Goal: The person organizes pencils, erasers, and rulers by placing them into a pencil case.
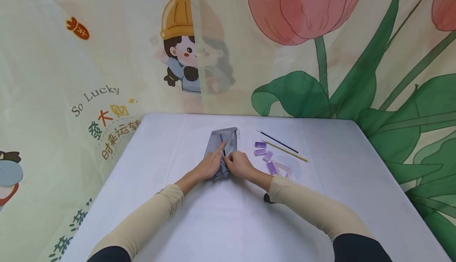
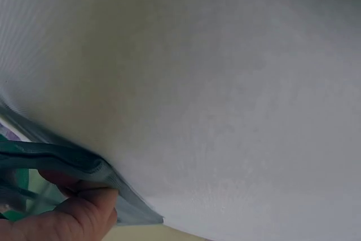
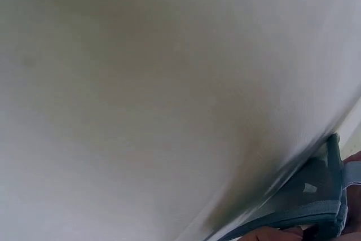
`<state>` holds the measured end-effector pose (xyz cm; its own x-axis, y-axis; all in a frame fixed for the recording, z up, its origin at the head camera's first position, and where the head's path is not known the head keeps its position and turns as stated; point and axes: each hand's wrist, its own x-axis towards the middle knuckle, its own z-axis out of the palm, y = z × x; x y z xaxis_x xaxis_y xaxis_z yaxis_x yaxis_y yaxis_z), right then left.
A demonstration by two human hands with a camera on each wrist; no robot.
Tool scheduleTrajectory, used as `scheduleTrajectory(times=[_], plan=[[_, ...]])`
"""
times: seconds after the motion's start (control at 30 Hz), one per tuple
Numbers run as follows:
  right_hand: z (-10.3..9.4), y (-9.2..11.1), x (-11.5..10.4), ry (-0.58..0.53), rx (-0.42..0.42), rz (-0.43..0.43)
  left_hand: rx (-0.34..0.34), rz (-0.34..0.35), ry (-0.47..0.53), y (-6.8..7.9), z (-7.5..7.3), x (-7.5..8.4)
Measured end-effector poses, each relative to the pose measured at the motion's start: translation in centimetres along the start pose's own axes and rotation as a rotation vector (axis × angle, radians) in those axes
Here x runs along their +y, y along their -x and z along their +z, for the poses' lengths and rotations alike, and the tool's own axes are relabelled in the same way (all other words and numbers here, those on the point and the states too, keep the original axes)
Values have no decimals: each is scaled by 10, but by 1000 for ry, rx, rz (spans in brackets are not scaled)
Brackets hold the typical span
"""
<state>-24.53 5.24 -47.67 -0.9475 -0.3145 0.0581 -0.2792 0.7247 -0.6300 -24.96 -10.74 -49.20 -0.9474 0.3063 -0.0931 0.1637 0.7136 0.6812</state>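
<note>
A grey see-through zip pouch (image 1: 215, 138) lies on the table in the head view, its long side pointing away from me. My left hand (image 1: 210, 166) holds its left side near the zipper, thumb and fingers pinching the fabric edge of the pouch (image 2: 137, 207) in the left wrist view. My right hand (image 1: 240, 164) pinches the zipper edge from the right, close beside the left fingers. In the right wrist view the pouch (image 3: 307, 187) shows a dark zipped border and a small tab, with the fingertips partly cut off below. What the pouch contains is hidden.
Right of the pouch lie a dark pencil (image 1: 278, 141), a yellow pencil (image 1: 286, 151), several purple blocks like erasers (image 1: 260, 152), a pinkish set square (image 1: 283, 168) and a clear round piece (image 1: 296, 167). A black object (image 1: 268, 198) sits partly under my right forearm on the white table (image 1: 213, 226).
</note>
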Motion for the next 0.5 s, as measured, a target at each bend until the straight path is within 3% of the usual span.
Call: scheduleTrajectory(times=[0.2, 0.5], plan=[[8, -5, -2, 20, -94, -6, -5, -4, 56, 4, 2, -1], [4, -11, -1, 10, -144, -65, 1, -2, 40, 5, -3, 2]])
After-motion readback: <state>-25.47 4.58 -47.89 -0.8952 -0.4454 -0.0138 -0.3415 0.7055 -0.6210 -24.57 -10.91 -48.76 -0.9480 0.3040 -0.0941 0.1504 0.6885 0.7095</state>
